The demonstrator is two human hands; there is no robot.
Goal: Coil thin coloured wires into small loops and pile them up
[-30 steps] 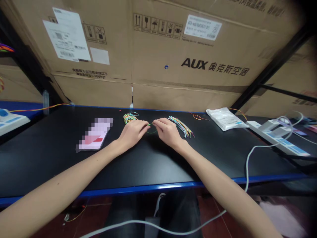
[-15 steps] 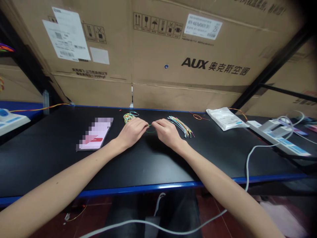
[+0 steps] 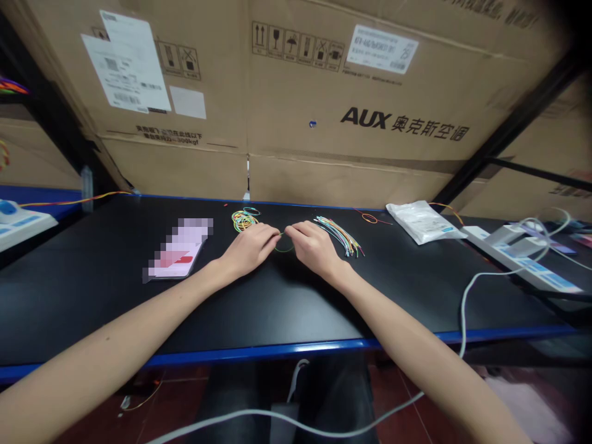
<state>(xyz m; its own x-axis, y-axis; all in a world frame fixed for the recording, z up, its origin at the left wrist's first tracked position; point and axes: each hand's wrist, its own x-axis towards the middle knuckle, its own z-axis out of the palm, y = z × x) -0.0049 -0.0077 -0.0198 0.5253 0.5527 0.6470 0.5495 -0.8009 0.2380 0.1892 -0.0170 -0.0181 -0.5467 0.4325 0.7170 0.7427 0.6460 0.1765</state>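
My left hand (image 3: pixel 250 246) and my right hand (image 3: pixel 314 246) meet at the middle of the black table (image 3: pixel 115 296), fingertips pinched close together. Between them runs a thin green wire (image 3: pixel 283 248) bent into a small loop, and both hands pinch it. A pile of coiled coloured wire loops (image 3: pixel 243 219) lies just behind my left hand. A bundle of straight coloured wires (image 3: pixel 340 235) lies right of my right hand.
A pink flat packet (image 3: pixel 178 251) lies at the left. A white plastic bag (image 3: pixel 423 222) and a small orange wire loop (image 3: pixel 370 217) sit at the back right. White power strips (image 3: pixel 522 262) and a grey cable (image 3: pixel 465 296) are at the right. Cardboard boxes (image 3: pixel 296 111) wall the back.
Both hands stay pinched on the green wire loop, with only tiny finger shifts. The view has moved very slightly.
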